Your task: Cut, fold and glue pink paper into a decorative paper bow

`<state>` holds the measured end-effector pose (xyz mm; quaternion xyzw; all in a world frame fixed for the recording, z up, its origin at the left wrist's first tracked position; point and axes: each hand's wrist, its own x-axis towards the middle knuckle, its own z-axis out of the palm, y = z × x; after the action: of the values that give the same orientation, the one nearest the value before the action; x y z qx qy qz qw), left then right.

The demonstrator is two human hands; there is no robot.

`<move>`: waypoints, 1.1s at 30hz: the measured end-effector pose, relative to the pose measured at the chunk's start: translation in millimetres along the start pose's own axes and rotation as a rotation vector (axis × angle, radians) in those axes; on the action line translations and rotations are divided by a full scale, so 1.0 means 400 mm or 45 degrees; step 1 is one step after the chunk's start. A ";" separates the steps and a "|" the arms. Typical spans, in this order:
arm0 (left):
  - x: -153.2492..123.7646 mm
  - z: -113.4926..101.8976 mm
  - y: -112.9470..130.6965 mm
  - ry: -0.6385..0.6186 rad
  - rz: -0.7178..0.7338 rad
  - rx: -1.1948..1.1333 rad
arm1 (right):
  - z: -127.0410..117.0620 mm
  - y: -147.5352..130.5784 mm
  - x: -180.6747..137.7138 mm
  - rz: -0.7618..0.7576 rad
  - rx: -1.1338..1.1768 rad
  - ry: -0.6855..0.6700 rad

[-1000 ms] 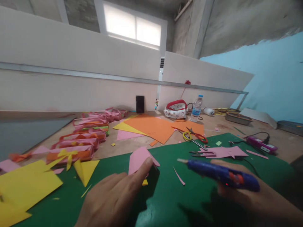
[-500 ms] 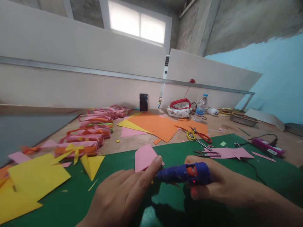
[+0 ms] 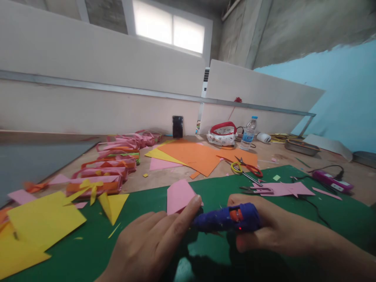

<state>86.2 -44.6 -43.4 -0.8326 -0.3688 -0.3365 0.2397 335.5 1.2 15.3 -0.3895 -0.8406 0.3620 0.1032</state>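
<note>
My right hand [image 3: 264,225] is wrapped round a blue glue gun [image 3: 227,218] with a small red light glowing on its side. Its nozzle points left, to just beside the index finger of my left hand [image 3: 154,241]; the very tip is hidden. A folded piece of pink paper [image 3: 179,196] rises behind my left hand, its lower edge covered by the fingers. My left hand is closed at the paper with the index finger laid forward; its thumb is out of sight. Both hands are over a green cutting mat [image 3: 141,207].
Yellow paper sheets [image 3: 47,219] lie at left, below a row of pink and orange paper bags [image 3: 108,168]. Orange sheets [image 3: 202,156], scissors [image 3: 246,167], thread snips [image 3: 257,190] and pink scraps [image 3: 288,189] lie beyond my hands. A bottle [image 3: 249,135], pouch [image 3: 222,134], phone [image 3: 178,126] and power strip [image 3: 331,181] stand farther back.
The glue gun has shifted slightly left, its nozzle now lower beside my left index finger. A small yellow spot seen near the nozzle is no longer visible. My left hand has barely moved.
</note>
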 end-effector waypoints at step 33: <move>-0.009 0.008 -0.011 0.030 -0.016 0.064 | -0.139 0.291 -0.093 0.276 -1.086 0.720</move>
<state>82.4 -41.5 -47.7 -0.8201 -0.3794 -0.3383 0.2627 453.6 53.9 -20.7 -0.5643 -0.8074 -0.1231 0.1203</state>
